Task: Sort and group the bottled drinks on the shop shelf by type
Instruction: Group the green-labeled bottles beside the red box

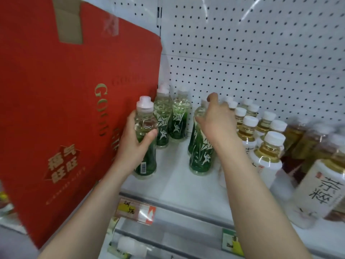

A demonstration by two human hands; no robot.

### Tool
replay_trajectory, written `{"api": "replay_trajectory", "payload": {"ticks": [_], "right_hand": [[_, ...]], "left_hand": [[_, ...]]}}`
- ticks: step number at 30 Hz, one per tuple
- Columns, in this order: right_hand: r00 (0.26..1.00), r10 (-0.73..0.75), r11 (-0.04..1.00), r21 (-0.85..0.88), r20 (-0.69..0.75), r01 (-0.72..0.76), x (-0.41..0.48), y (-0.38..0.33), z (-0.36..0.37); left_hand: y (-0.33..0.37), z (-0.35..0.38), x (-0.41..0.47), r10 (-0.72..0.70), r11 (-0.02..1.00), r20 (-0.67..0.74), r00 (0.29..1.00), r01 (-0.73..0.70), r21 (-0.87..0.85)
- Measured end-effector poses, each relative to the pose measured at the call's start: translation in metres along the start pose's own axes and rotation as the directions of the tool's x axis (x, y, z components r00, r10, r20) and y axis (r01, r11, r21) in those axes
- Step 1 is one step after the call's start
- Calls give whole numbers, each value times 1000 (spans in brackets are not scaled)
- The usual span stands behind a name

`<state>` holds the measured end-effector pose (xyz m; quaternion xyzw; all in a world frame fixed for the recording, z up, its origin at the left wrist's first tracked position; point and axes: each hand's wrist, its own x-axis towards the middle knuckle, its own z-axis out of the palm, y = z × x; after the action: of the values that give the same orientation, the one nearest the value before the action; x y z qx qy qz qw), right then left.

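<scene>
- Gripping a green-labelled bottle (pixel 145 146), the left hand (pixel 133 144) has its fingers wrapped around the middle of the bottle, thumb across the front; the bottle stands upright, white cap up, its base at the white shelf (pixel 179 184), just beside the red carton (pixel 65 109).
- Right hand (pixel 216 122) is curled over the shoulder of a second green bottle (pixel 200 156), fingers bent around its neck, index finger raised above the cap; this bottle leans slightly, its long axis near vertical, top tipped toward the back wall.
- Just behind that one, touching it, another green bottle (pixel 192 143) shows only along its left edge.
- Further back, two more green bottles (pixel 172 120) stand upright side by side near the carton's corner, caps up.
- Right of the right hand, rows of white-capped tea bottles (pixel 265 157) with amber liquid stand upright, packed close, running back toward the pegboard wall (pixel 261 53).
- Price tags (pixel 136 210) sit on the shelf's front edge, below the forearms.
</scene>
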<state>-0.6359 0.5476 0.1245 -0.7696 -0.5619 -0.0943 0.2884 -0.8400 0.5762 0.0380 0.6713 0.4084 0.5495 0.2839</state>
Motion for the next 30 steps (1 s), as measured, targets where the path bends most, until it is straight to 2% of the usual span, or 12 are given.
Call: {"api": "replay_trajectory", "payload": {"ticks": [4, 9, 15, 18, 20, 21, 23, 24, 27, 30], "right_hand": [[988, -146, 982, 111, -55, 151, 8, -7, 8], [969, -244, 946, 211, -45, 248, 35, -31, 37], [980, -199, 969, 152, 30, 192, 77, -42, 57], [974, -209, 977, 54, 87, 205, 83, -46, 57], [967, -246, 969, 12, 63, 245, 80, -44, 48], [965, -262, 965, 23, 0, 262, 78, -40, 42], [960, -223, 973, 28, -167, 230, 71, -27, 30], [968, -159, 985, 29, -195, 168, 68, -19, 27], [998, 44, 988, 147, -43, -37, 54, -1, 41], [994, 49, 979, 204, -101, -28, 43, 6, 49]], "left_hand": [[-2, -4, 1, 8, 1000, 10, 1000, -8, 11], [-7, -5, -3, 21, 997, -5, 1000, -20, 71], [-14, -5, 2, -19, 997, 10, 1000, 18, 71], [-16, -4, 5, -25, 996, 21, 999, 23, 84], [-18, -4, 8, -32, 996, 39, 999, 29, 90], [-18, -3, 10, -37, 996, 47, 998, 32, 89], [-19, -2, 13, -45, 997, 64, 997, 40, 72], [-18, 1, 15, -50, 997, 67, 997, 46, 62], [-18, 8, 22, -79, 995, 68, 995, 75, 65], [-22, 13, 36, -99, 992, 114, 989, 90, 84]]}}
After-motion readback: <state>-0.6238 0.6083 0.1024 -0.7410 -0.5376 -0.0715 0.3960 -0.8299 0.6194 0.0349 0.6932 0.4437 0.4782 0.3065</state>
